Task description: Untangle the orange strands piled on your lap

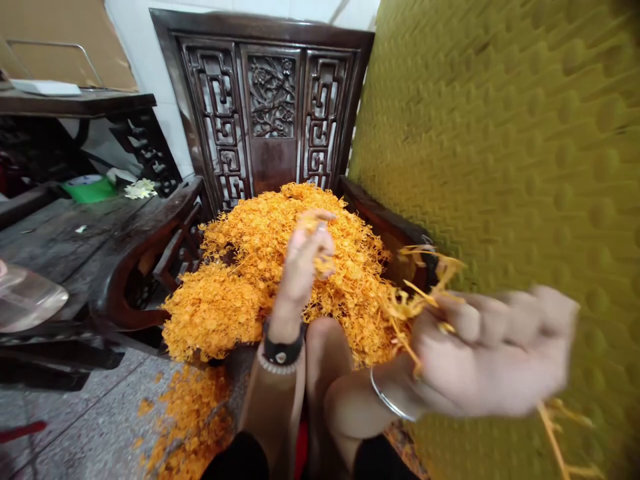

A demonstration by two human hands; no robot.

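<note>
A big heap of orange flower strands [260, 267] covers the seat of a dark carved wooden chair [273, 100]. My left hand [305, 257] reaches into the heap, fingers pinched on a few orange strands; a dark watch and bead bracelet ring its wrist. My right hand [493, 353], blurred by motion, is closed around a bunch of orange strands [417, 293] that stick out to the left, beside a large yellow-green padded panel [500, 167]. A silver bangle sits on that wrist.
More orange strands [190, 413] lie spilled on the grey floor below the chair. A dark wooden table [60, 233] at the left carries a green object [90, 189] and white flowers [140, 190]. A clear plastic piece [25, 297] lies at far left.
</note>
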